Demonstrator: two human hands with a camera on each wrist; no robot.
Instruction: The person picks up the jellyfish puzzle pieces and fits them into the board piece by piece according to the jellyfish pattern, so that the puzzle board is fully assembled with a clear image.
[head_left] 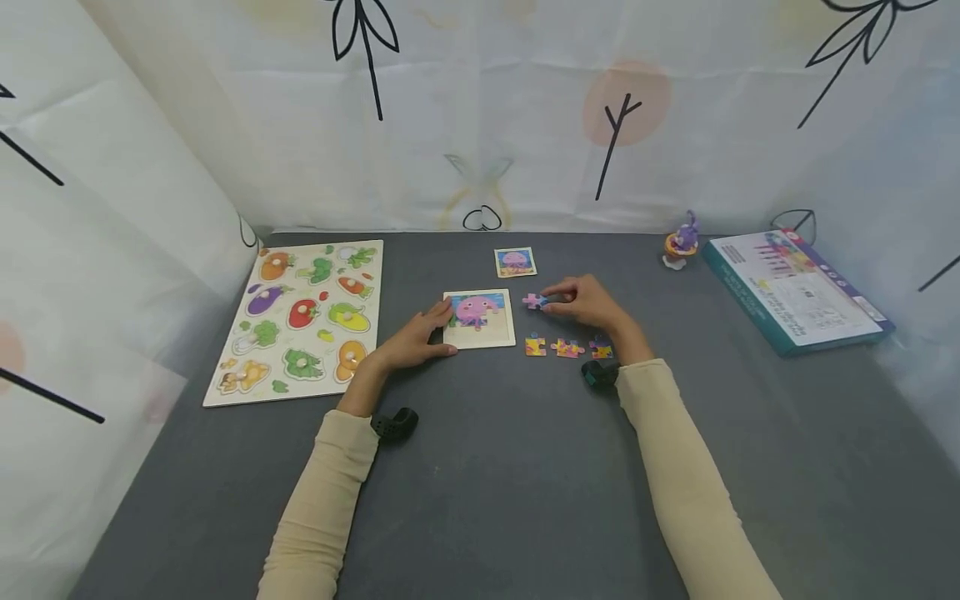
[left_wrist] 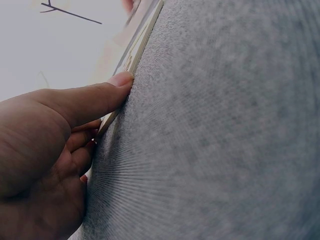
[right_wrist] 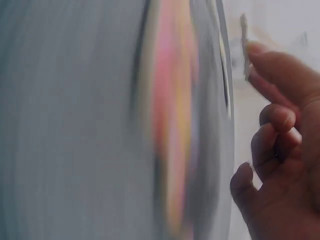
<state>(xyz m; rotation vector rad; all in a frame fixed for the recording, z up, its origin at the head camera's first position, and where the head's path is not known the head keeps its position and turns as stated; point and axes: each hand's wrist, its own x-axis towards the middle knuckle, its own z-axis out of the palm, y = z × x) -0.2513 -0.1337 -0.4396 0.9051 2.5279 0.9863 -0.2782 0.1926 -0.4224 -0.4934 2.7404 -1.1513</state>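
My left hand [head_left: 414,337] steadies a small square puzzle board [head_left: 491,340] at its left side. In the left wrist view the thumb [left_wrist: 107,97] lies along the board's edge [left_wrist: 142,42], with the other fingers bent at the corner. Pink and blue jigsaw pieces fill part of the picture inside its frame. To the right of the board, my right hand [head_left: 588,304] pinches a pink and blue jigsaw piece [head_left: 534,301] between thumb and fingertips. That piece [right_wrist: 245,47] appears edge-on in the right wrist view, raised off the table.
Several loose jigsaw pieces [head_left: 567,348] lie in a row below my right hand. A small picture card [head_left: 515,262] is behind the board. On the left lies a vegetable peg board [head_left: 300,321]; on the right, a teal-edged box [head_left: 802,292] and a purple figurine [head_left: 681,242].
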